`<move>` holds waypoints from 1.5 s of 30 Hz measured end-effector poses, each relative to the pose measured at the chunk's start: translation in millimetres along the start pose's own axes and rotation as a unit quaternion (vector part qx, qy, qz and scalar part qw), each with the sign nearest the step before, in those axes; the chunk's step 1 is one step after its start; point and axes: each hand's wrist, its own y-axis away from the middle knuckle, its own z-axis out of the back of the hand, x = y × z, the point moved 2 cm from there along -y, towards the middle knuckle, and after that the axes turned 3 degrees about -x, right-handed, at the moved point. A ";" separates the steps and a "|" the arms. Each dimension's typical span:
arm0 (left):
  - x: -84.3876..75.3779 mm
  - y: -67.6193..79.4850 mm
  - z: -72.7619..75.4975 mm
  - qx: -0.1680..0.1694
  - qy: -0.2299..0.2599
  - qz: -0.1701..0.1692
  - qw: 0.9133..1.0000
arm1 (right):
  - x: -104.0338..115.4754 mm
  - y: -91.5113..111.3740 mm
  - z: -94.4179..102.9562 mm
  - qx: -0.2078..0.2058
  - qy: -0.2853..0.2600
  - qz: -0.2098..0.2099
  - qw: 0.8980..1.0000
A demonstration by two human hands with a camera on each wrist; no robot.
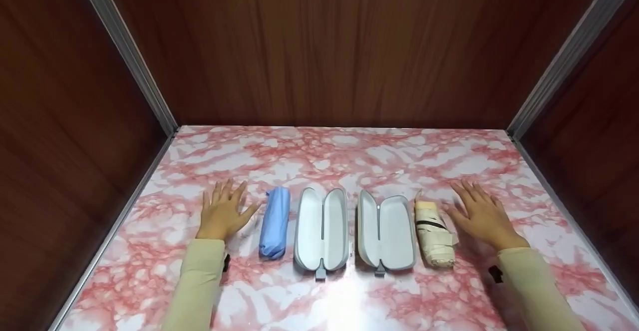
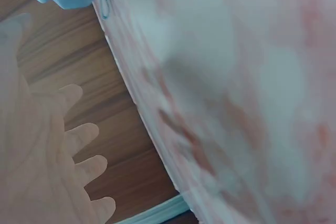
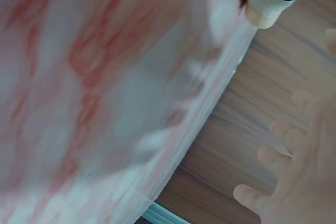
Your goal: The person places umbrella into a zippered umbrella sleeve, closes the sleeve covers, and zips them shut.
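Firstly, you face the wood-grain walls behind the desk and along both of its sides, which presumably confine the work to its surface. The marbled desk carries the loose items in one row, presumably so that all of them lie within your reach. Your sleeved arms enter from the near side, one outside each end of the row, so the items are unobstructed in the head view.

At the row's centre, the left case and the right case lie side by side, just apart, both laid wide with pale interiors upward; this likely gives access from above. The right case's left half appears more steeply tilted.

Your left hand and your right hand flank the row, backs upward. On both, the fingers are extended and spread and grip nothing; you cannot tell whether they rest on the desk.

Between your left hand and the left case lies the blue bundle; between the right case and your right hand lies the cream bundle, slightly angled. Each bundle is nearest to one hand, an arrangement that probably keeps your arms from crossing.

The clasp tabs of both cases face you, presumably to match their orientation, and a dark band crosses the cream bundle, evidently to hold it rolled.
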 end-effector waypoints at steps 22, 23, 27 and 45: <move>-76.6 1.4 17.7 -0.049 0.001 -0.128 0.991 | 44.4 -1.9 -2.3 0.003 -0.088 0.057 0.995; -80.2 1.2 18.1 -0.052 -0.003 -0.134 0.990 | 46.1 -1.6 -2.6 0.001 -0.091 0.058 0.994; -94.0 2.0 17.4 -0.059 0.004 -0.164 0.985 | 52.0 -0.1 -3.6 0.002 -0.109 0.059 0.992; -150.6 16.6 7.3 0.001 0.153 -0.244 0.958 | 72.1 3.7 -15.6 0.026 -0.252 0.072 0.965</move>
